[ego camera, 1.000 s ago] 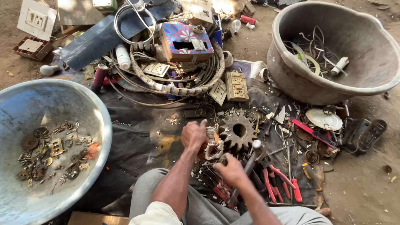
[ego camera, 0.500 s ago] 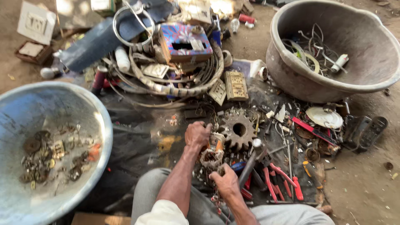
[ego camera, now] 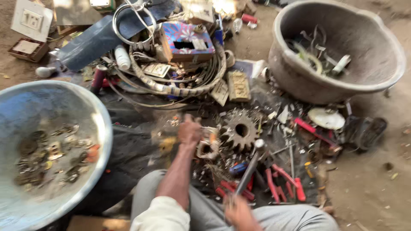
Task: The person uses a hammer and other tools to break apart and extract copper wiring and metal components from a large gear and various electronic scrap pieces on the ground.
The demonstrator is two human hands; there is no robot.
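Note:
My left hand [ego camera: 189,130] is closed on a small round metal part [ego camera: 205,148] and presses it down on the dark sheet. Just to its right lies a large rusty gear wheel [ego camera: 239,130]. My right hand [ego camera: 239,212] is low in the view, near my lap, blurred, and grips the handle of a hammer [ego camera: 250,164]. The hammer's head points up beside the gear. Grey trousers and a light sleeve show at the bottom.
A big metal bowl [ego camera: 103,141] with small scrap pieces sits at the left. A grey tub [ego camera: 299,85] with metal bits stands at the upper right. Red-handled pliers [ego camera: 282,179], coiled cable [ego camera: 171,87], a colourful box [ego camera: 186,38] and a white switch plate [ego camera: 32,19] lie around.
My right hand has drawn back from the part toward my lap, with the hammer now angled up in it. My left hand stays on the small part.

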